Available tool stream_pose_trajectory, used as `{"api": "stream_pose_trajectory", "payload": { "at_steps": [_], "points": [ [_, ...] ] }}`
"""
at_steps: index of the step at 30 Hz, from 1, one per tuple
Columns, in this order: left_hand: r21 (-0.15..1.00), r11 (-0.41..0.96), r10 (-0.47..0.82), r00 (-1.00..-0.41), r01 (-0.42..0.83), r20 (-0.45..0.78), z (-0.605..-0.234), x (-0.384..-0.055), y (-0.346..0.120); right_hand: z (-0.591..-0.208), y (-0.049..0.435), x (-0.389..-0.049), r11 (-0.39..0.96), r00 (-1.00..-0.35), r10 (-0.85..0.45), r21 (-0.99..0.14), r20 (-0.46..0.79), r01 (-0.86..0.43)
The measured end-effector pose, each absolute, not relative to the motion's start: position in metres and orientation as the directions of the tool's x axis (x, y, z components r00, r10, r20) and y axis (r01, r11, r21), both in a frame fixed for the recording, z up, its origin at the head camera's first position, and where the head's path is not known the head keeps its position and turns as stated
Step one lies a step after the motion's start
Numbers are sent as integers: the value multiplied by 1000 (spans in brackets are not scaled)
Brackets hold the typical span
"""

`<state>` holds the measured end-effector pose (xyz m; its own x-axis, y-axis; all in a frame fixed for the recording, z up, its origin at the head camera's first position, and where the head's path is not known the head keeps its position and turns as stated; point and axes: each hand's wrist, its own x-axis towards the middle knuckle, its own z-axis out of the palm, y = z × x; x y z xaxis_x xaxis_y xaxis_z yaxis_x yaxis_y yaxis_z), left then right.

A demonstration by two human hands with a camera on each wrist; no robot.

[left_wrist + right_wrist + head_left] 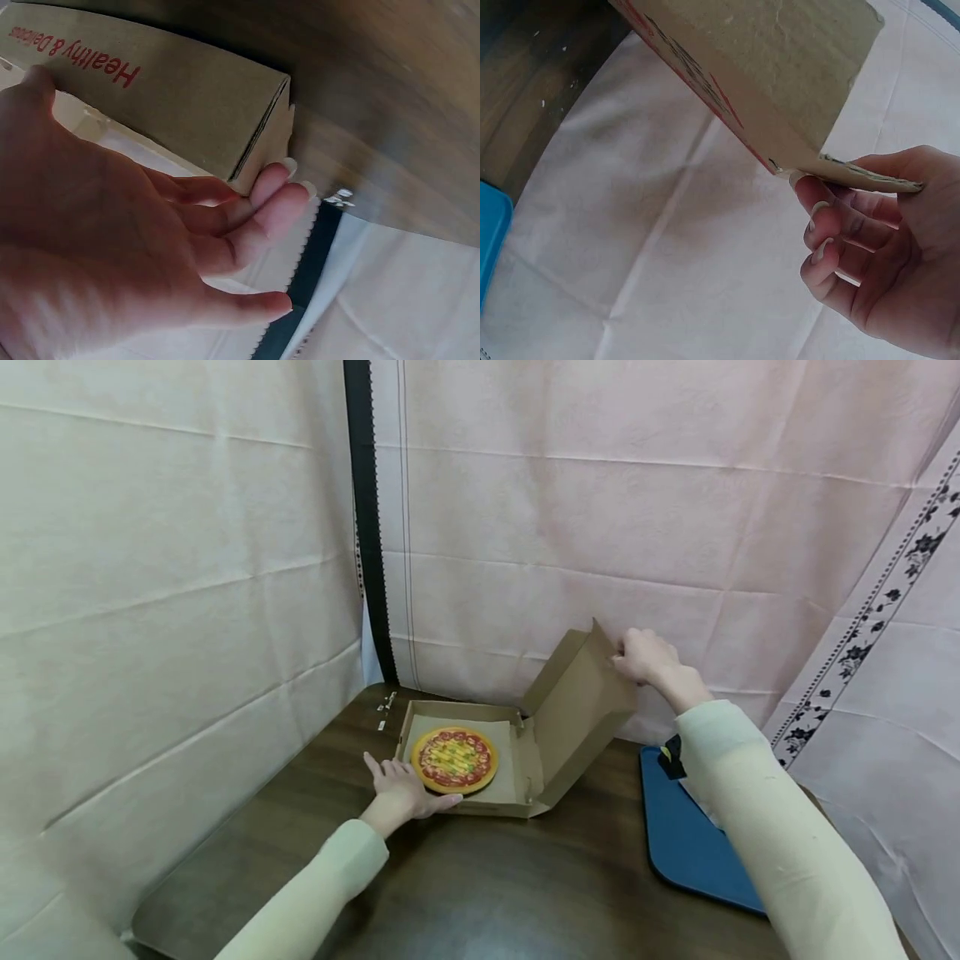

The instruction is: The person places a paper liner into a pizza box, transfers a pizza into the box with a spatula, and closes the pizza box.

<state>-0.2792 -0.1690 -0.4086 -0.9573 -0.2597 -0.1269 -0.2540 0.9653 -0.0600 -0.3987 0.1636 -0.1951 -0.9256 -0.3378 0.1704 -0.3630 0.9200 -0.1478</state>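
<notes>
A cardboard pizza box point(462, 807) stands on the table with its lid point(583, 718) raised on the right. Inside, on pale paper, lies a round pizza point(454, 760) with red, yellow and green topping. My left hand point(402, 791) rests on the box's near left corner, fingers spread and slightly bent, thumb along the front wall; red lettering shows on that wall point(172, 90) in the left wrist view. With my right hand point(647, 657) I pinch a flap at the lid's upper edge; the flap point(862, 176) sits between thumb and fingers in the right wrist view.
A blue tray point(678, 852) lies on the right of the brown table point(510, 877), partly behind my right sleeve. On it is a black item point(672, 758) with a yellow mark, mostly hidden. Small white bits point(386, 706) lie beyond the box. Pale cloth walls point(562, 527) surround the table.
</notes>
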Motion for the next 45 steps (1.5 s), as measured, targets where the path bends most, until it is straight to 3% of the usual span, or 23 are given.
{"api": "stream_pose_trajectory", "payload": {
  "at_steps": [12,27,38,42,45],
  "points": [
    [-230,920,-327,-945,-316,-12,-415,-263,-130,-197,178,-404,894,-892,-390,-136,228,-426],
    [-294,843,-445,-891,-450,89,-418,-250,-99,-197,177,-408,876,-850,-441,-68,288,-478],
    [-360,857,-339,-930,-368,144,-421,-221,-80,-200,175,-410,878,-848,-447,-43,285,-477],
    [-410,865,-275,-957,-289,96,-416,-206,-73,-201,175,-412,872,-837,-459,-31,297,-488],
    [-381,903,-208,-978,-199,16,-408,-199,-75,-203,175,-412,869,-831,-467,-18,303,-495]
  ]
}}
